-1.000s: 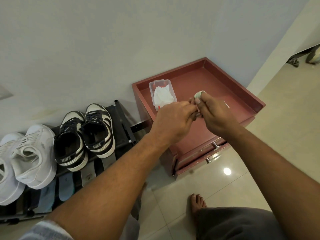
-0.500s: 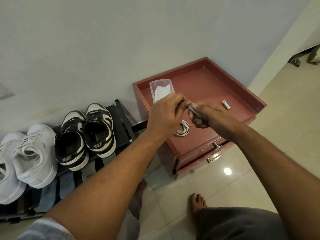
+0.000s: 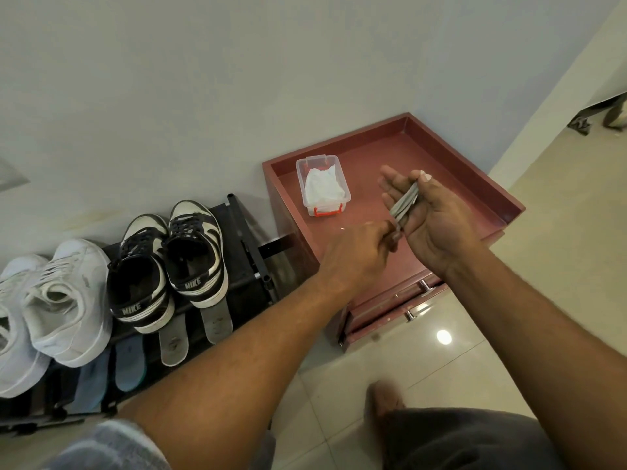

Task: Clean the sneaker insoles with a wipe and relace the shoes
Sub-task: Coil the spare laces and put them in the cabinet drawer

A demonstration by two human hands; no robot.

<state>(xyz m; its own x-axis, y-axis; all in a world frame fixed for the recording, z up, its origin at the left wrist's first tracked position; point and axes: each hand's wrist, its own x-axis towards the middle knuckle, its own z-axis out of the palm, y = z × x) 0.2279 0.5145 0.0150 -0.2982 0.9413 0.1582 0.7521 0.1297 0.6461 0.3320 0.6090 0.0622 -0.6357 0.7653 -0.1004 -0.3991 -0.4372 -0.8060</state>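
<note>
My right hand (image 3: 437, 225) hovers over the red cabinet top (image 3: 451, 164), its fingers straight and its thumb pressing a bundle of grey-white shoelace (image 3: 405, 205) against the palm. My left hand (image 3: 359, 259) pinches the lower end of that lace, just below the right palm. A clear box of white wipes (image 3: 322, 186) stands on the cabinet's left side. Two black-and-white sneakers (image 3: 169, 262) sit on the black shoe rack (image 3: 251, 252), with grey insoles (image 3: 193, 334) and blue insoles (image 3: 112, 374) lying on the shelf beneath them.
A pair of white sneakers (image 3: 44, 313) occupies the rack's left end. The cabinet has raised edges and two drawers with metal handles (image 3: 424, 286). A bare foot (image 3: 386, 398) and a knee in dark shorts are on the glossy tiled floor.
The lace coil that lay on the cabinet is now gathered in my right hand. Both hands have shifted right, and the right hand has turned palm up with its fingers straightened.
</note>
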